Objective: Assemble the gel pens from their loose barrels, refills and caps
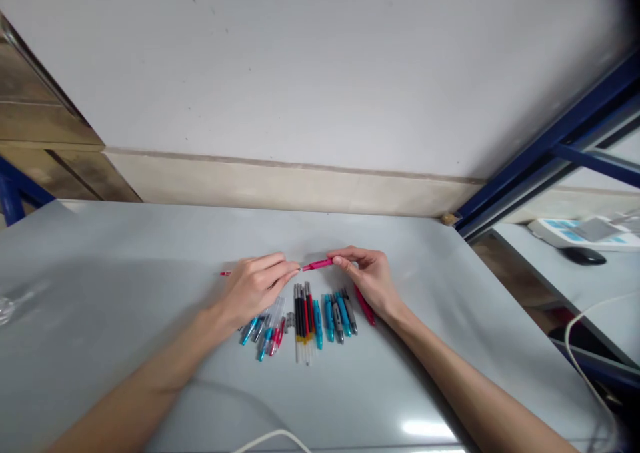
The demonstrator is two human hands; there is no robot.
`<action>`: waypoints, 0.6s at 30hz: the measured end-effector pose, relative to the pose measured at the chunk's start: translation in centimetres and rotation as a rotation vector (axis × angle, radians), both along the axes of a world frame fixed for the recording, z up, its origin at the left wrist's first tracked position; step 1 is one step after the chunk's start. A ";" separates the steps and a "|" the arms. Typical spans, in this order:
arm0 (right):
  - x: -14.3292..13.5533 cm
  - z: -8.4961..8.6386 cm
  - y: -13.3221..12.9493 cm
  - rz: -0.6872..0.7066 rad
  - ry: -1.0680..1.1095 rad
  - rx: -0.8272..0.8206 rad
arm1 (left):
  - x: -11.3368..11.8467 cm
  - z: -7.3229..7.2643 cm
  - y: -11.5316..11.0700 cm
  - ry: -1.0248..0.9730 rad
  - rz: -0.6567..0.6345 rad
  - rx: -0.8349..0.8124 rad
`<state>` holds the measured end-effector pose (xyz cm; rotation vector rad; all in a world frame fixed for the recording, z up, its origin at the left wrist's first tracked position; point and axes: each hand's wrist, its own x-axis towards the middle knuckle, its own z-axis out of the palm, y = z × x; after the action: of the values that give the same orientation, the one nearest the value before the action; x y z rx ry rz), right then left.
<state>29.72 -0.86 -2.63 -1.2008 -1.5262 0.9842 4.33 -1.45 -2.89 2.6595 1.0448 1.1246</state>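
My right hand (370,276) holds a pink pen barrel (320,264) between thumb and fingers, pointing left. At its left end, my left hand (260,283) pinches with thumb and forefinger; a small silvery bit shows at the fingertips, too small to name. Below the hands lies a row of pen refills (304,313) with black and red ink. Beside them are blue pen barrels (330,318) and grey pen barrels (337,320). Another pink barrel (365,306) lies partly under my right hand. Clear pen parts with coloured ends (265,333) lie by my left wrist.
Small grey pieces (291,320) lie left of the refills. A red-tipped piece (225,273) shows behind my left hand. The grey table (150,240) meets a wall. Right are a blue frame (550,146), a black mouse (584,256) and a white cable (570,333).
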 end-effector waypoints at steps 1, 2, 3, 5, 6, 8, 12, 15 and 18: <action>-0.1 0.0 -0.1 0.002 0.008 -0.009 | 0.0 0.0 0.0 0.000 0.002 -0.005; -0.1 0.0 -0.1 0.004 0.015 -0.017 | 0.0 0.0 0.0 -0.002 0.004 -0.008; -0.2 0.0 -0.1 0.005 0.022 -0.025 | 0.0 0.0 0.0 -0.004 0.005 -0.010; -0.2 0.0 -0.1 0.001 0.036 -0.033 | 0.0 0.0 0.0 -0.009 0.003 -0.014; -0.2 0.0 -0.1 -0.001 0.042 -0.034 | 0.1 0.0 0.0 -0.013 -0.001 -0.015; -0.3 0.0 -0.1 0.004 0.055 -0.040 | 0.2 0.1 0.0 -0.016 -0.015 -0.023; -0.5 -0.1 0.0 -0.012 0.088 -0.072 | 0.3 0.2 0.0 -0.028 -0.031 -0.042; -0.4 -0.2 0.0 -0.035 0.106 -0.084 | 0.3 0.3 -0.1 -0.043 -0.024 -0.053; -0.4 -0.1 0.0 -0.036 0.102 -0.083 | 0.4 0.3 -0.1 -0.023 -0.016 -0.051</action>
<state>29.35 -0.89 -2.77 -1.2131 -1.3916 1.0780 4.75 -1.57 -2.61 2.6050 1.0322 1.1080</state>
